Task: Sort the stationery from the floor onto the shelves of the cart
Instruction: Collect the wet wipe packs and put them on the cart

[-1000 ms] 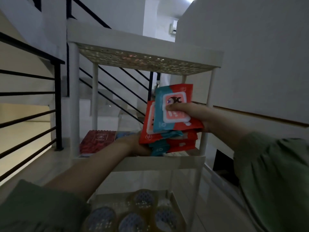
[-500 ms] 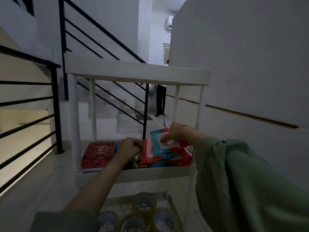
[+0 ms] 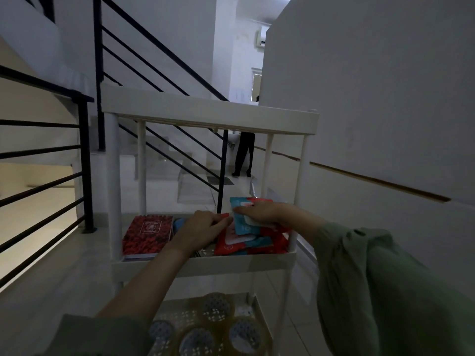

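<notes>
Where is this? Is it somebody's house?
Probably an indoor hallway at the foot of a staircase, maybe in a house, though that's unsure. You can see steps with a black metal railing, a tiled floor, and an air conditioner high on the far wall.
</notes>
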Demonstrator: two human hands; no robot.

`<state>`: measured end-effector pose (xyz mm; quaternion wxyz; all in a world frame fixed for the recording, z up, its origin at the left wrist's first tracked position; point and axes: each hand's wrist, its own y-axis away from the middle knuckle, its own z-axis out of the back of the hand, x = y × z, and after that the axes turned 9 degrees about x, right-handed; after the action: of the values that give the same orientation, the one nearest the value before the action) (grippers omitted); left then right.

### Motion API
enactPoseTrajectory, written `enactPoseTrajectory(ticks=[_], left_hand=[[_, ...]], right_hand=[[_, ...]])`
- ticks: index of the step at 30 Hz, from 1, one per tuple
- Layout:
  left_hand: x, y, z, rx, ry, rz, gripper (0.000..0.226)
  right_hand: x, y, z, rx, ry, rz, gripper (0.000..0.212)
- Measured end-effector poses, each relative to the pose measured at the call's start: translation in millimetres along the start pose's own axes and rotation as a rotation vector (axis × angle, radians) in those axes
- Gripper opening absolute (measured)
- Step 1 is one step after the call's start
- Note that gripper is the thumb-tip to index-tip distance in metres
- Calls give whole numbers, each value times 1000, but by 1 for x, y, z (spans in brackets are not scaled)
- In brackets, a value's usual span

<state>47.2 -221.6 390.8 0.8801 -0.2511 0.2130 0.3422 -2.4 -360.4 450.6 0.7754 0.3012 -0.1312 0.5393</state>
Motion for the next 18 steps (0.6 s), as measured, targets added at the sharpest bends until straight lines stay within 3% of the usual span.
enactPoseTrajectory(ticks=[6,11,15,18], left_hand=[[-7,5,2,70,36,16,33],[-16,2,-5,83,306,190,35],[-24,0,-6,-17,618,350,40],[-25,-1,-11,-106,598,424,37]], right_hand=[[-3,14,3,-102,348,23,68],[3,28,7,-301,540,73,62],[13,25,23,-331,332,65,42],[15,25,35,-338,-55,58,33]])
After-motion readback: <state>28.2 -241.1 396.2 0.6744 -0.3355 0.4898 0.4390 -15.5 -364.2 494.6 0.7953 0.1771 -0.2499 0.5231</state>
